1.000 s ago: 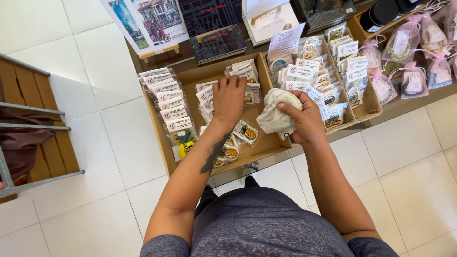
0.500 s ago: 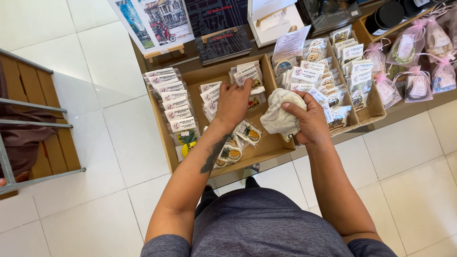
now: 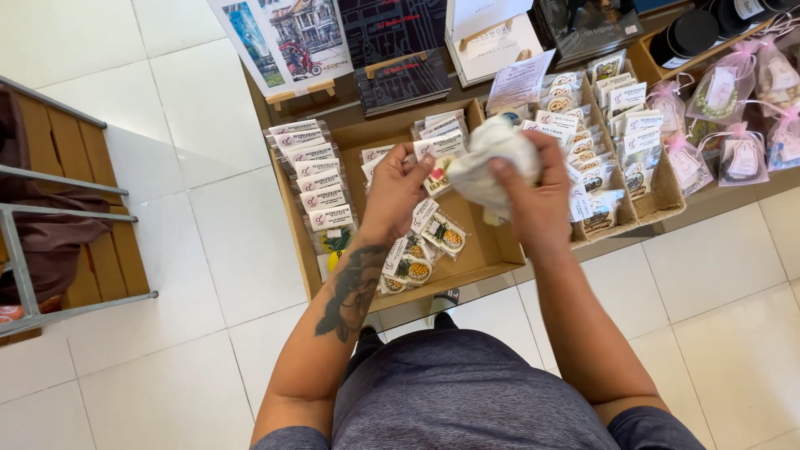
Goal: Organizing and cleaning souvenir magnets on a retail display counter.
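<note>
My right hand grips a crumpled white cloth just above the right side of a shallow cardboard tray. My left hand lifts a small clear packet with a white header card from the tray's middle row; the fingers pinch its lower part. Beneath the left wrist lie several pineapple-print packets. A column of packets with white labels lines the tray's left side.
A wicker basket with several small packets stands to the right, then pink mesh gift bags. Framed prints and a dark book on a stand sit behind. A wooden and metal rack stands left on the white tile floor.
My left hand rose off the middle packets and now pinches one up. My right hand with the cloth moved slightly left and up, closer to the left hand.
</note>
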